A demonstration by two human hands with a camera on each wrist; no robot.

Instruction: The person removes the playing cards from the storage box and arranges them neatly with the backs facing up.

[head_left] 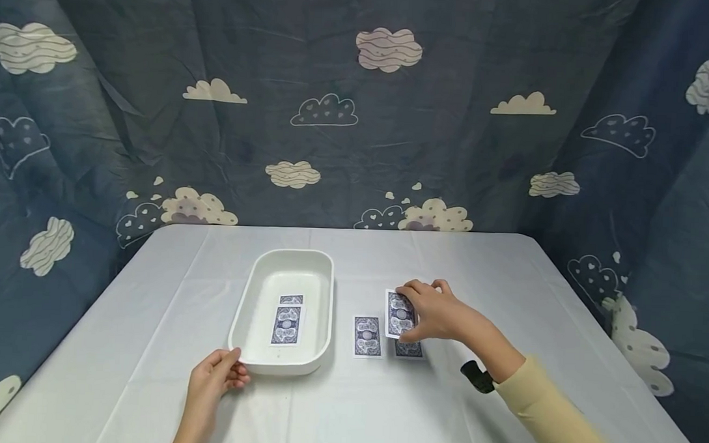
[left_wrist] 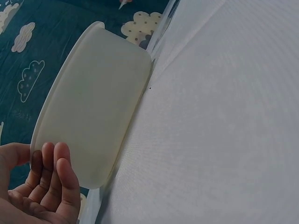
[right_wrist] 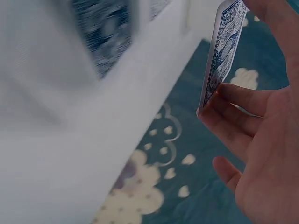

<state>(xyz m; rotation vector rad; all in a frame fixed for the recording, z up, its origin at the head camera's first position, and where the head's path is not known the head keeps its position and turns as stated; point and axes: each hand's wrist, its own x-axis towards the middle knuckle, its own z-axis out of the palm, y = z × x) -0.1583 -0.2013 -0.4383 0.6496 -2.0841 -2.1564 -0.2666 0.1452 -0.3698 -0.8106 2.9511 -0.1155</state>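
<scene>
My right hand (head_left: 436, 310) holds a blue-backed playing card (head_left: 399, 314) between thumb and fingers, raised above the table. In the right wrist view the held card (right_wrist: 225, 51) is seen nearly edge-on, gripped at its ends. Below it, a second card (head_left: 409, 350) lies partly hidden on the cloth, with another card (head_left: 367, 337) to its left. My left hand (head_left: 213, 378) pinches the near left corner of a white plastic tub (head_left: 322, 311); the left wrist view shows the thumb at the rim and fingers against the outer wall. Inside the tub, one card (head_left: 286, 325) overlaps another card (head_left: 291, 299).
A white cloth covers the table (head_left: 168, 345). Behind and at both sides hangs a dark blue curtain (head_left: 439, 146) printed with clouds. A black band (head_left: 477, 377) sits at my right wrist beside a yellow sleeve (head_left: 550, 411).
</scene>
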